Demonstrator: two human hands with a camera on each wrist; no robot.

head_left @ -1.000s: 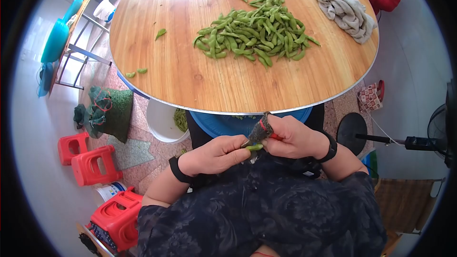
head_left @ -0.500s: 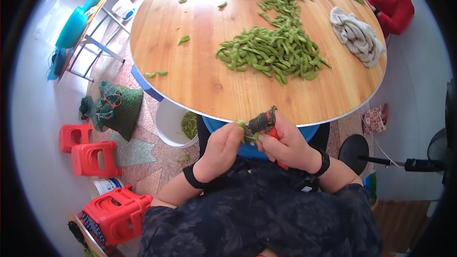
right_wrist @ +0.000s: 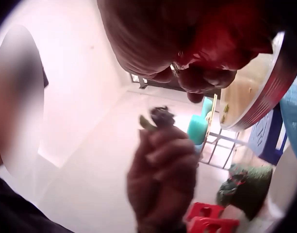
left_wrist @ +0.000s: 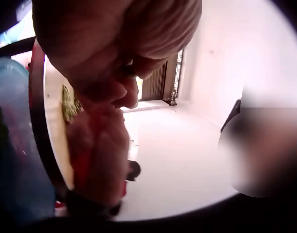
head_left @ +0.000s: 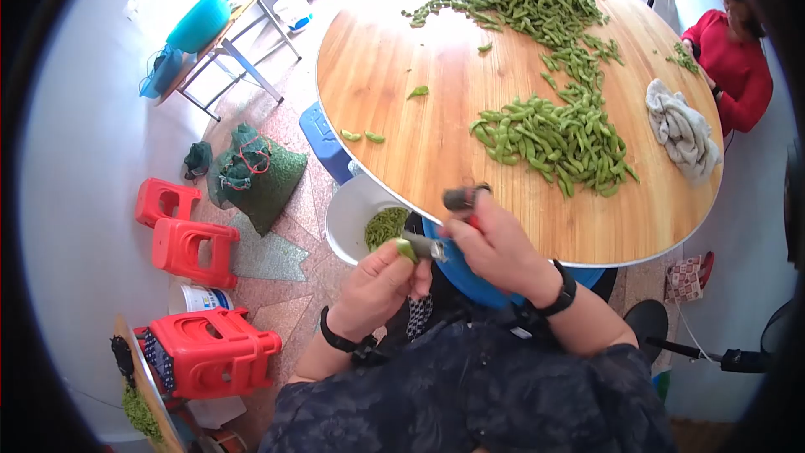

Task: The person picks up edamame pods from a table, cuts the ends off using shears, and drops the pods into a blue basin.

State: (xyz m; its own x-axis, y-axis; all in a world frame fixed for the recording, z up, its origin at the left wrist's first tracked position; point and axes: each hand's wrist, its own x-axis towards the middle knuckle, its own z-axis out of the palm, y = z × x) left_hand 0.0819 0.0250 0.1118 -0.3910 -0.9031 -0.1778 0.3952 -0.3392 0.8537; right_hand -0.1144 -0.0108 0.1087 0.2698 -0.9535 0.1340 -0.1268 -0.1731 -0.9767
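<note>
In the head view my left hand (head_left: 369,294) pinches a green edamame pod (head_left: 406,250) between thumb and fingers. A grey wrap (head_left: 424,247) covers a fingertip beside the pod. My right hand (head_left: 507,245) grips red-handled scissors (head_left: 475,221), mostly hidden by the fingers. A dark wrap (head_left: 461,197) sits on one of its fingers. The hands are slightly apart at the table's near edge. The right wrist view shows the left hand (right_wrist: 163,170) raised, with the pod (right_wrist: 146,123) at its fingertips.
A round wooden table (head_left: 369,84) carries an edamame pile (head_left: 553,138) and a grey cloth (head_left: 681,130). Below its edge stand a white bucket (head_left: 342,218) with pods and a blue basin (head_left: 457,268). Red stools (head_left: 197,252) are left; a person in red (head_left: 738,67) is far right.
My hands have come apart after meeting at a pod. The left hand now sits lower with a pod; the right still grips the scissors. The head view has shifted, revealing more of the table's far side.
</note>
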